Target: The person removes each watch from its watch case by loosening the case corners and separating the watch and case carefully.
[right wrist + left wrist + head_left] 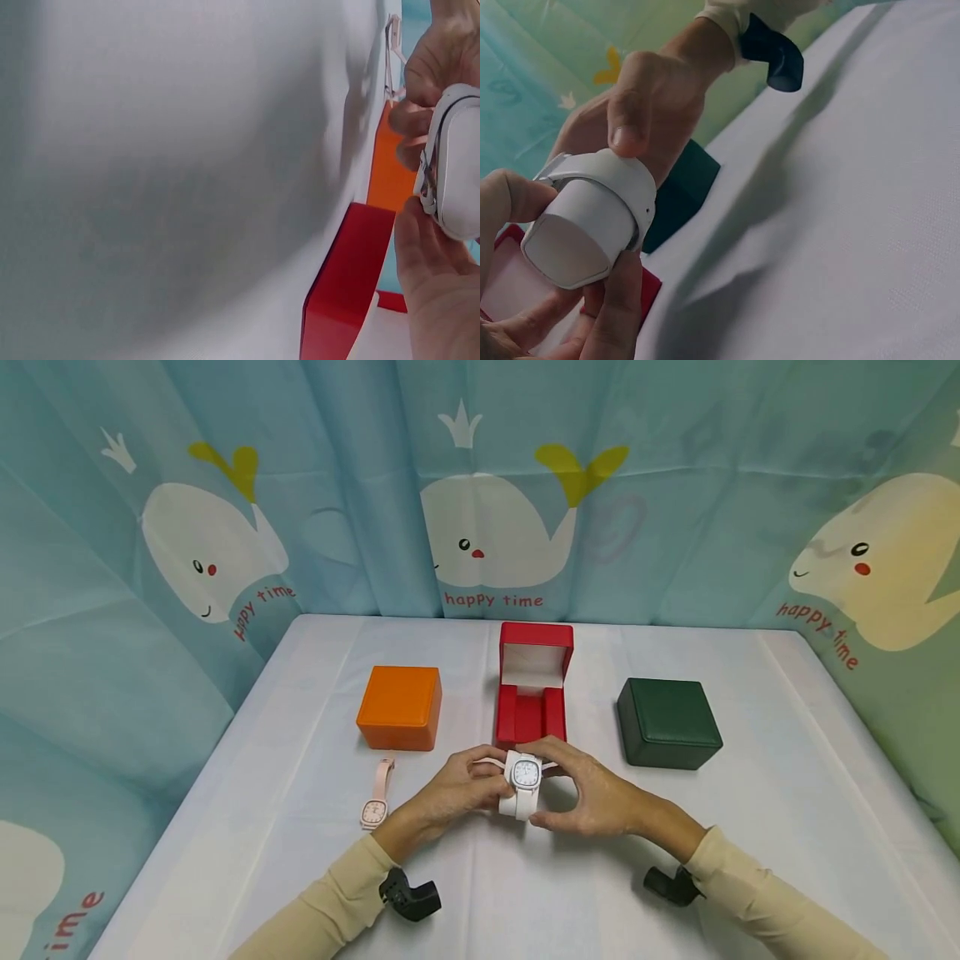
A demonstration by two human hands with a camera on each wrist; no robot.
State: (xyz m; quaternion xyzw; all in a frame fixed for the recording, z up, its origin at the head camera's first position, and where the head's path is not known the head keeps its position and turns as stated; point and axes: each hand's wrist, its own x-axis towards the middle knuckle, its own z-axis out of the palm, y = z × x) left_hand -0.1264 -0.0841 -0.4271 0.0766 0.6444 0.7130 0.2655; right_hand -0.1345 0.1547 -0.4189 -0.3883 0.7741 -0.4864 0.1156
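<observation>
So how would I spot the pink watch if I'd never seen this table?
Start at the orange box, the leftmost of three boxes on the white table. Just in front of it lies the pink watch, flat and untouched. The other watch is white and sits on a cushion held in both hands.

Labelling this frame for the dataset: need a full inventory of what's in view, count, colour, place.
white watch on cushion: 1, white, held above the table in front of the red box
red box: 1, red with white lid lining, open, table centre
orange box: 1, orange, closed, left of the red box
green box: 1, dark green, closed, right of the red box
pink watch: 1, pale pink, flat on the table before the orange box
table: 1, white cover
curtain: blue, whale print, behind and at both sides
left hand: grips the watch
right hand: grips the watch
</observation>
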